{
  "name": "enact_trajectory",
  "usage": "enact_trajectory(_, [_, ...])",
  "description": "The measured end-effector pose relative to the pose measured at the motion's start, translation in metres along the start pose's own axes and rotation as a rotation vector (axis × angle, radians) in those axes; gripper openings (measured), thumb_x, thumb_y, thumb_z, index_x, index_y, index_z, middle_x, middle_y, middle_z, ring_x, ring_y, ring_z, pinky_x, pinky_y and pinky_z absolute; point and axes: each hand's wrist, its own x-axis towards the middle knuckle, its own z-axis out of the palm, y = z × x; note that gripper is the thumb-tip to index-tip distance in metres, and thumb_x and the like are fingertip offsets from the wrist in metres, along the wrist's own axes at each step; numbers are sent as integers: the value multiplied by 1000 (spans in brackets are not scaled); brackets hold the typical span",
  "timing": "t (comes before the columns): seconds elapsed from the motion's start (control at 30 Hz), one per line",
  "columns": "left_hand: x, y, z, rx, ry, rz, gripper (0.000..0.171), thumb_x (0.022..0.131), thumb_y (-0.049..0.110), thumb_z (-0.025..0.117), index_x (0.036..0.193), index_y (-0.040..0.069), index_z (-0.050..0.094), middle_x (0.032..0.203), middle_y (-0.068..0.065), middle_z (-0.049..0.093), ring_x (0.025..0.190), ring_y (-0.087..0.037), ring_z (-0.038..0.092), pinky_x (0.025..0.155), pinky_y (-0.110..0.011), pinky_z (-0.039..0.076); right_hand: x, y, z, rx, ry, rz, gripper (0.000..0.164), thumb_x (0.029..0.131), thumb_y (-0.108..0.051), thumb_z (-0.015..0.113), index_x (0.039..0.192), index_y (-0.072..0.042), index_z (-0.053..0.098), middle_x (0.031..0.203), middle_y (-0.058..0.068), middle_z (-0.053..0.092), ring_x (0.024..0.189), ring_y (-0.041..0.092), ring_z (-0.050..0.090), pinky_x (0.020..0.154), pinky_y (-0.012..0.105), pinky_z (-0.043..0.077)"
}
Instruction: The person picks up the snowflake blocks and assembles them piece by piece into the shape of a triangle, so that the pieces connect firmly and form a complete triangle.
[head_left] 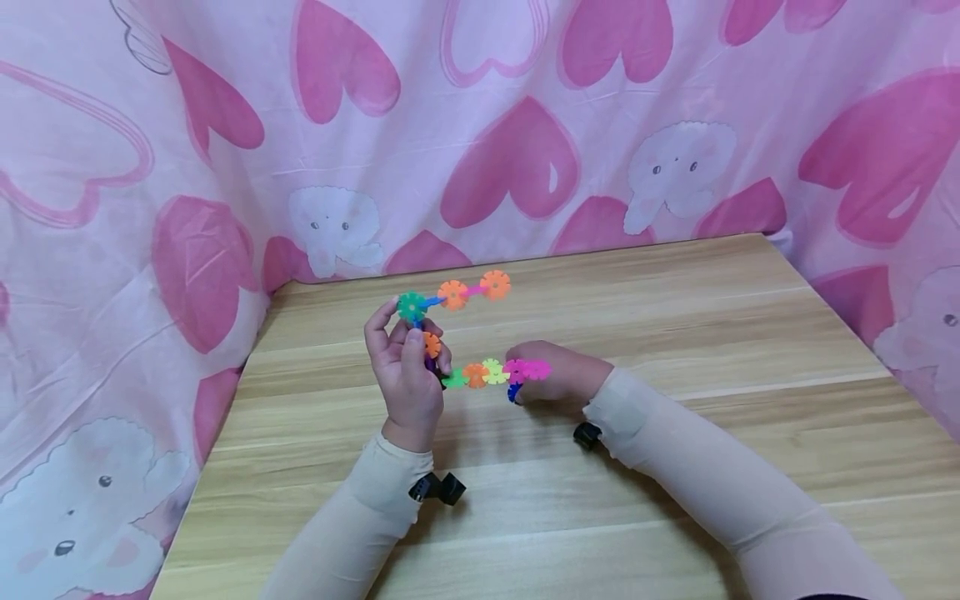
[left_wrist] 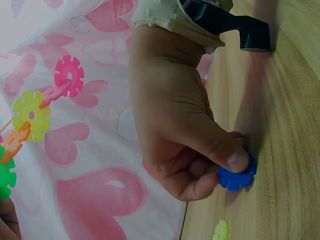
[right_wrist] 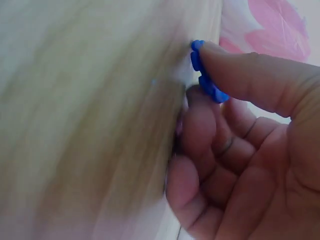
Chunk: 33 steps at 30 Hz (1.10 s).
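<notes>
My left hand (head_left: 410,383) holds up a bent chain of slotted plastic flower discs (head_left: 452,295), pinched near its corner. One arm of the chain runs along the top, ending in an orange disc (head_left: 495,285). The lower arm goes from green through orange and yellow to magenta discs (head_left: 517,371), in front of my right hand in the head view. Low over the tabletop, my right hand (head_left: 564,373) pinches a single blue flower disc (right_wrist: 207,75) between thumb and fingers. In the left wrist view this blue disc (left_wrist: 237,175) is close to the wood, apart from the chain.
Both hands are over a wood-grain table (head_left: 675,308). A yellow-green disc (left_wrist: 220,231) shows on the table at the bottom of the left wrist view. Pink heart-patterned cloth (head_left: 510,162) hangs behind and along the sides. A black wrist camera (head_left: 437,488) sits on the left cuff.
</notes>
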Motion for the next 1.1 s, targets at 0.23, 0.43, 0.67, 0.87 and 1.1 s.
enact_trajectory(0.23, [1,-1,2,-6,0,0,35,105,10,45,137,23,47,89,-3,60,49,-11,48,48,-19,49,-11,8,-11,174,89,-59,12,94,-11,73,104,-18,72,97,1,69,91,22,61,86,38,53])
enact_trajectory(0.43, [0,-3,1,11,-12,-3,35,104,10,45,137,23,47,89,-2,60,50,-11,47,48,-19,49,-31,7,-27,322,239,-123,19,95,-4,73,114,-9,77,96,7,67,88,24,61,76,34,56])
enact_trajectory(0.67, [-1,-4,1,33,-31,-13,36,105,10,45,139,22,47,89,-3,59,50,-12,47,49,-19,49,-59,-4,-44,508,351,-159,30,94,1,72,124,-3,72,107,17,69,93,27,72,82,34,64])
enact_trajectory(0.87, [-4,-4,2,43,-62,-41,36,105,10,44,139,22,46,89,-4,59,51,-14,48,50,-20,49,-75,-6,-50,589,395,-211,40,94,6,71,133,4,65,113,19,71,93,20,72,85,29,63])
enact_trajectory(1.1, [-7,-5,-1,70,-117,-55,38,103,8,44,138,23,47,88,-6,58,50,-13,49,51,-19,50,-85,-8,-55,682,431,-253,37,98,4,68,134,8,62,106,11,71,93,18,75,90,34,63])
